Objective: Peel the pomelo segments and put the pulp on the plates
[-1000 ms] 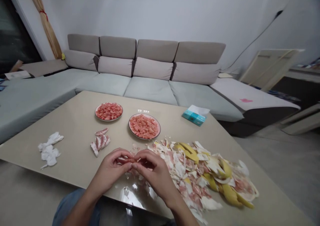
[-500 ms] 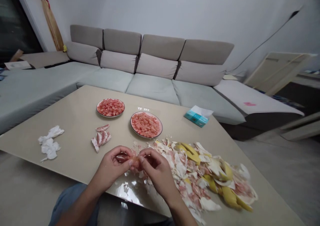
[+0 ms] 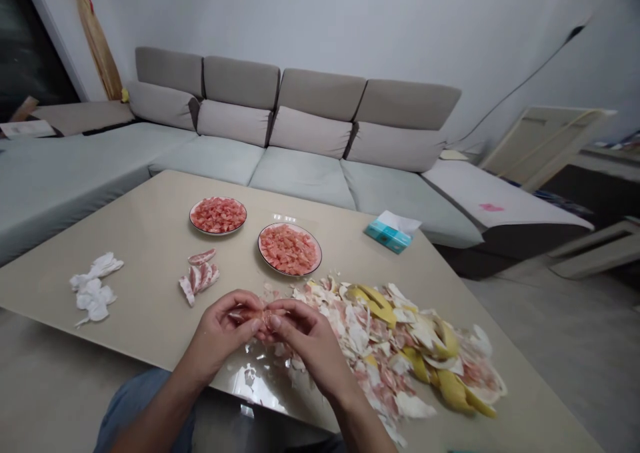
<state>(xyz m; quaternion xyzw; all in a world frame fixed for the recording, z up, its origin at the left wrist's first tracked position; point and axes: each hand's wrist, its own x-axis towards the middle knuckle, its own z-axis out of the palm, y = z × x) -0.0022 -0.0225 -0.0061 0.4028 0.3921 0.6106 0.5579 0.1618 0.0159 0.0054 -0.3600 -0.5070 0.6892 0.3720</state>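
Between both hands, above the front edge of the table, is a reddish pomelo segment [image 3: 260, 317], partly hidden by the fingers. My left hand [image 3: 229, 329] pinches its left end, thumb against fingertips. My right hand [image 3: 303, 336] has its thumb and fingers closed on the right side of the same segment. Several unpeeled pomelo segments [image 3: 200, 278] lie to the left of the hands. Just beyond the hands stands a plate [image 3: 320, 261] of pink pomelo flesh pieces [image 3: 289, 247]. Under and beside my right hand spreads a heap of pomelo peel and membrane [image 3: 370, 333].
A second plate [image 3: 192, 224] of pomelo pieces stands farther back on the table [image 3: 145, 239]. Crumpled white tissues [image 3: 95, 293] lie at the left, and a blue tissue box [image 3: 389, 235] at the back right. A grey sofa [image 3: 300, 179] runs behind the table.
The fingers have shifted slightly on the segment, my right hand moving a little to the left. The whole view has drifted slightly.
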